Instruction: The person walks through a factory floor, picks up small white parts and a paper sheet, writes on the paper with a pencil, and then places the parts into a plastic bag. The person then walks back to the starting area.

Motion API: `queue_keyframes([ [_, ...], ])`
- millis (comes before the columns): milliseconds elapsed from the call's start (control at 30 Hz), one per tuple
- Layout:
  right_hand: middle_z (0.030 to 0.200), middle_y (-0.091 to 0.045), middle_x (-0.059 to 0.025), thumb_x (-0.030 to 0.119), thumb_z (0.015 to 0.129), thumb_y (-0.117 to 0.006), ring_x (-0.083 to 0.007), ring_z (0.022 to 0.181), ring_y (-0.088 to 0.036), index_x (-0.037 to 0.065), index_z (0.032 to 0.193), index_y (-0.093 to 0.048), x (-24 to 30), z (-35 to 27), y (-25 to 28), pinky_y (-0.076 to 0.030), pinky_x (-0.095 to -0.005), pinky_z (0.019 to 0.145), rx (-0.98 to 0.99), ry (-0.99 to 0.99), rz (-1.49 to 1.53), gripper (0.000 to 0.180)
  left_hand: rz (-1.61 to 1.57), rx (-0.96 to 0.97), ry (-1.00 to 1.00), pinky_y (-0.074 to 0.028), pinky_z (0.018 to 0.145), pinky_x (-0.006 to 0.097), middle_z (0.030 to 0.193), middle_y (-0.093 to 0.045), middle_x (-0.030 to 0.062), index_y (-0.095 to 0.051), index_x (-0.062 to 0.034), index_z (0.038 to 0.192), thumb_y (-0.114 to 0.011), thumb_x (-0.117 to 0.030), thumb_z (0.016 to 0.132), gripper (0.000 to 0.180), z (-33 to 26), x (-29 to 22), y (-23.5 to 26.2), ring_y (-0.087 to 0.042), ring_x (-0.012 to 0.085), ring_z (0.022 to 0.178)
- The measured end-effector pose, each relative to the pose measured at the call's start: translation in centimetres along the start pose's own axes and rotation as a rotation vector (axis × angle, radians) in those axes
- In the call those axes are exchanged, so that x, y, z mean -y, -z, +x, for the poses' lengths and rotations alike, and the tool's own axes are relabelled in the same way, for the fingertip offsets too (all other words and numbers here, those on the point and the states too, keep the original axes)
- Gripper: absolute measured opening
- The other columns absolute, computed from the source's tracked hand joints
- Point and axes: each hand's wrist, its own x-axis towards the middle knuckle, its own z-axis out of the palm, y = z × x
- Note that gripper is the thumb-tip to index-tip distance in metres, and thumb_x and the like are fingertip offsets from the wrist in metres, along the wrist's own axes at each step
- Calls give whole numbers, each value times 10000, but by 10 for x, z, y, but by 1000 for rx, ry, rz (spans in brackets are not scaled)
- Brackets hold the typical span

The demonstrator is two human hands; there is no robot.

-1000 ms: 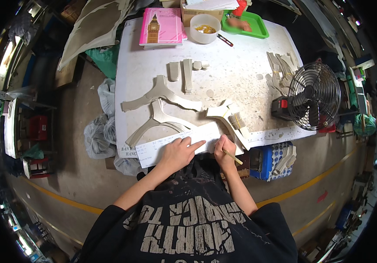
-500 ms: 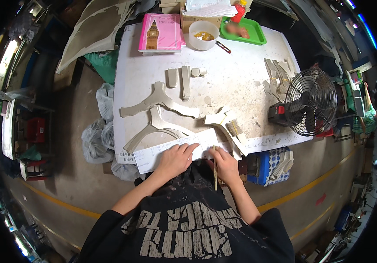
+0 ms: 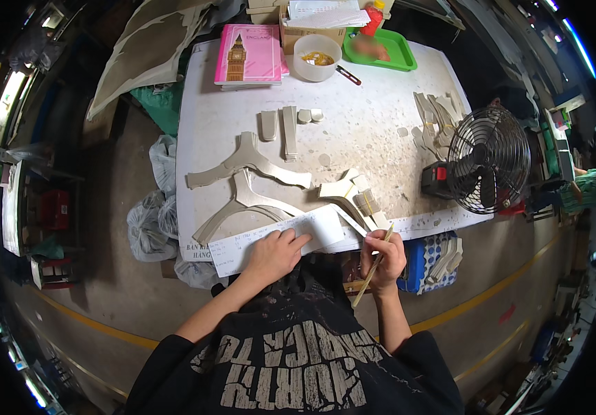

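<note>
A white paper sheet (image 3: 322, 228) with handwritten lines lies slanted along the table's near edge. My left hand (image 3: 274, 254) rests on it, palm down with the fingers laid out. Just right of the sheet, my right hand (image 3: 385, 263) is closed on a slim yellowish pen-like stick (image 3: 365, 289), which slants down toward my body. Past the sheet lie stacked Y-shaped beige cut pieces (image 3: 248, 160), and a second stack (image 3: 246, 190) is partly covered by the paper. A banded bundle of beige pieces (image 3: 345, 188) sits beyond my right hand.
Small beige pieces (image 3: 290, 131) lie mid-table. Behind are a pink book (image 3: 260, 59), a translucent bowl (image 3: 312, 69), a box cutter (image 3: 348, 75) and a green tray (image 3: 403, 59). A black fan (image 3: 490, 159) stands right, near loose beige strips (image 3: 436, 121). Plastic bags (image 3: 151, 225) crowd the left side.
My right hand has lifted off the sheet and moved right with the stick, which has tilted from upright to slanting. My left hand stays on the paper, shifted slightly left.
</note>
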Motion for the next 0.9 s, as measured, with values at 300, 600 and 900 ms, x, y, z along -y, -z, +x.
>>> queue_keyframes([
  [300, 942, -692, -92, 5, 793, -823, -263, 743, -722, 71, 988, -731, -16, -33, -34, -577, -356, 623, 390, -13, -34, 226, -11, -43, -1, -563, 628, 363, 952, -613, 18, -661, -228, 1260, -710, -200, 884, 380, -1, 1, -1, -667, 216, 838],
  [600, 928, -688, -128, 112, 970, -694, -252, 681, -678, 15, 1114, -693, -20, -39, -47, -531, -324, 622, 275, -506, 233, 174, 23, -17, -59, -556, 622, 359, 915, -583, 28, -636, -312, 1388, -722, -190, 870, 539, -3, 1, 2, -643, 222, 815],
  [900, 648, -588, -139, 291, 1110, -457, -270, 572, -587, 9, 828, -583, -27, -36, -67, -471, -383, 582, 221, -624, 242, 418, 7, 16, -42, -565, 639, 374, 892, -589, 52, -664, -345, 1388, -721, -175, 856, 561, 0, 2, -2, -641, 247, 789],
])
